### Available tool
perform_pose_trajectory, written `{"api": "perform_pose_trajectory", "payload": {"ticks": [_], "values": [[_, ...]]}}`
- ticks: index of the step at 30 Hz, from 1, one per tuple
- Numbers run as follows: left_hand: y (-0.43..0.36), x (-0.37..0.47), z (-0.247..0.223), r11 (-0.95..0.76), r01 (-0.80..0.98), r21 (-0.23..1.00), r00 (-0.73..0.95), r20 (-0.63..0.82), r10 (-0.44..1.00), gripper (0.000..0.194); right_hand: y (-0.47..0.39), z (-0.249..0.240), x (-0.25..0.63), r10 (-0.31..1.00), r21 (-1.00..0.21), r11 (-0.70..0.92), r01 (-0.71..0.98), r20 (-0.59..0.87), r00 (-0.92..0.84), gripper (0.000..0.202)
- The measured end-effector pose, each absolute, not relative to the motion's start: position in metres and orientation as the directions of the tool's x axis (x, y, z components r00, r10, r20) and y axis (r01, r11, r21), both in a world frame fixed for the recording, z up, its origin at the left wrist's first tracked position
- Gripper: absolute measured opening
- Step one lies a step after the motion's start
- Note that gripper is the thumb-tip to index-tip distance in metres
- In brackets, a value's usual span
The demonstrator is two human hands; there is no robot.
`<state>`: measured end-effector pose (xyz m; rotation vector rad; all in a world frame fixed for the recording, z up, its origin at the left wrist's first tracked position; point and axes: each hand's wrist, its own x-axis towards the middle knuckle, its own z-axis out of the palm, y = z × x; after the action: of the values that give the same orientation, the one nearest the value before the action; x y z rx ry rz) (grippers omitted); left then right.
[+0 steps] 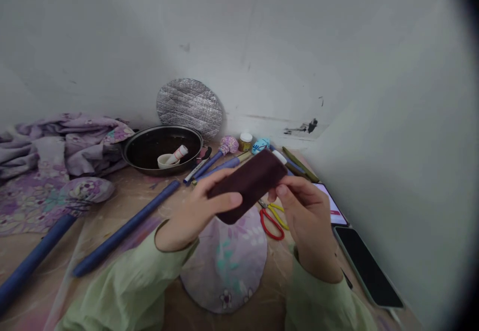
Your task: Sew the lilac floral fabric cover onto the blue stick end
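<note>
Sleeves of pale green fabric (pixel 123 281) cover both your forearms at the bottom of the view. Just beyond them, a round piece of lilac floral cloth (pixel 224 266) lies flat on the tan floor mat (pixel 149 206). Your left hand (pixel 190 216) and right hand (pixel 307 211) are raised over that cloth, both closed on a dark maroon oblong piece (pixel 249 184); left thumb lies across its lower end, right fingers pinch its right edge. The piece is tilted, upper end pointing away to the right, off the floor.

Right of your right hand, two phones lie side by side by the wall: a dark-screened phone (pixel 368 266) nearer, a lit-screen phone (pixel 333 206) further. Red-handled scissors (pixel 271 224) and yellow-handled scissors (pixel 279 211) sit just behind the piece, partly hidden. Left of you, two long blue tubes (pixel 123 231) lie diagonally; the outer one ends in a floral cloth head (pixel 88 191).

Further back, a black round pan (pixel 162 149) holds a small white cup (pixel 166 160) and a white tube (pixel 177 154). Beside the pan, pens and cloth-tipped sticks (pixel 224 154) lie fanned, with a small yellow jar (pixel 246 141). Crumpled lilac fabric (pixel 56 146) is heaped at left. A silver quilted disc (pixel 189 106) leans on the white wall (pixel 262 47).
</note>
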<state>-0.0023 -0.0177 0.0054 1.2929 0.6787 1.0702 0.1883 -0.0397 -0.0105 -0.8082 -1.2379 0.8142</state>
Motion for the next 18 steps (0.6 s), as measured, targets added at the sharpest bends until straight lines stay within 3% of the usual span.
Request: {"api": "perform_pose_trajectory", "payload": {"ticks": [3,6,12,18], "values": [[-0.012,-0.004,0.006,0.313,-0.44,0.842,0.556,-0.018,0.831,0.047,-0.045,-0.009,0.19,0.867,-0.872,0.488,-0.037,0.48,0.133,0.01],[-0.007,-0.004,0.006,0.444,-0.502,0.742,0.623,-0.046,0.781,0.044,-0.046,-0.008,0.192,0.86,-0.87,0.494,0.006,0.489,0.147,0.012],[-0.005,-0.002,0.004,0.395,-0.476,0.786,0.611,-0.027,0.791,0.039,-0.046,-0.005,0.185,0.862,-0.876,0.463,0.135,0.481,0.159,0.009],[-0.011,-0.003,0.0,0.115,-0.242,0.963,0.454,0.008,0.891,0.043,-0.049,-0.009,0.183,0.841,-0.833,0.467,0.297,0.522,0.143,0.008]]}}
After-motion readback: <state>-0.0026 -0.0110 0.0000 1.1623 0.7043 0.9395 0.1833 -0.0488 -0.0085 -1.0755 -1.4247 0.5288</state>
